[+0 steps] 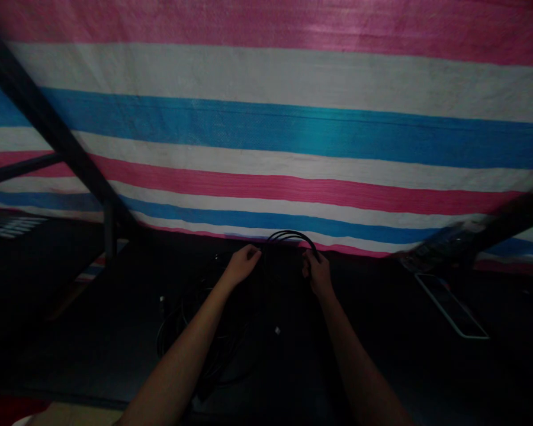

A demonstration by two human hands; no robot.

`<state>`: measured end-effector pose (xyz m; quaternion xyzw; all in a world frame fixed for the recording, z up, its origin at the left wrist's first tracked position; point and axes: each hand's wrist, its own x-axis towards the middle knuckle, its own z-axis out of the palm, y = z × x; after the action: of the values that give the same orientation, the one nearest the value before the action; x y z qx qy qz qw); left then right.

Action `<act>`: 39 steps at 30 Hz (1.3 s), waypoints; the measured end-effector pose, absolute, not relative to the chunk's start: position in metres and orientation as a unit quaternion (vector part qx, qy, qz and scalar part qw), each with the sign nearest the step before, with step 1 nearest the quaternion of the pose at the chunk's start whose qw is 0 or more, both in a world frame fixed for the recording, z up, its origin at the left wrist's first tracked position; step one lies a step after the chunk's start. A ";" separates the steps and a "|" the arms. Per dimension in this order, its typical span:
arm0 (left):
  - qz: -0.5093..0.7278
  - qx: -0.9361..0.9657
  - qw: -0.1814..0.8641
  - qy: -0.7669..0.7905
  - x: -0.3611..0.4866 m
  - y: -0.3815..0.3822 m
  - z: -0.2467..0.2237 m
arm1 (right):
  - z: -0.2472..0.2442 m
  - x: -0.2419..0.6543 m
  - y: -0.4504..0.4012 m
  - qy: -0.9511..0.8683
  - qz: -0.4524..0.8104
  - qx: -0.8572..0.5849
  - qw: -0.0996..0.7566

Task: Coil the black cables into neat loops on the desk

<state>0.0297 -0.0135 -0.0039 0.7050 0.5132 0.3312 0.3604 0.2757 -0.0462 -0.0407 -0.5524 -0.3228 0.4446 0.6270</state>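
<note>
A black cable (pixel 289 235) arches between my two hands in several loops, above the dark table. My right hand (pixel 318 273) is closed around the bundled loops at their right side. At the left side of the arch, my left hand (pixel 243 264) is pinched shut, its fingertips on the cable; the exact grip is hard to see in the dim light. A heap of black cables (pixel 182 322) lies under and beside my left forearm, partly hidden by it. A small pale plug (pixel 278 330) rests on the table between my forearms.
The black table (pixel 115 349) reaches back to a striped plastic sheet (pixel 293 136). A phone (pixel 453 307) lies at the right beside a clear plastic bag (pixel 444 242). Dark frame bars (pixel 71 145) slant at the left. Another dark surface (pixel 35 254) stands at far left.
</note>
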 end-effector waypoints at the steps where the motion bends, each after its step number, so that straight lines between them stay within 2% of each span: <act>1: 0.320 0.714 0.355 0.512 0.029 -0.013 -0.004 | -0.042 0.280 -0.045 -0.321 0.457 -0.557 0.615; 8: 0.234 0.806 0.278 0.468 0.021 -0.011 -0.013 | -0.035 0.317 -0.051 -0.372 0.536 -0.549 0.522; 12: 0.200 0.828 0.217 0.478 0.016 -0.009 -0.011 | -0.032 0.345 -0.057 -0.454 0.464 -0.611 0.453; 19: 0.140 0.799 0.104 0.576 0.013 -0.013 -0.003 | -0.033 0.364 -0.062 -0.475 0.409 -0.656 0.420; 25: 0.095 0.776 0.120 0.611 0.008 -0.015 0.001 | -0.023 0.373 -0.072 -0.483 0.419 -0.678 0.363; 32: 0.121 0.793 0.130 0.583 0.007 -0.012 0.005 | -0.020 0.384 -0.076 -0.490 0.408 -0.695 0.332; 35: 0.158 0.797 0.163 0.560 0.002 -0.007 0.004 | -0.022 0.384 -0.075 -0.522 0.336 -0.707 0.340; 39: 0.200 0.785 0.160 0.564 -0.021 0.004 0.008 | -0.021 0.378 -0.072 -0.584 0.173 -0.729 0.312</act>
<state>-0.0209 0.0041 0.0084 0.7847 0.5645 0.1996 0.1604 0.3785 -0.0719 -0.0213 -0.7294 -0.5839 0.1727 0.3117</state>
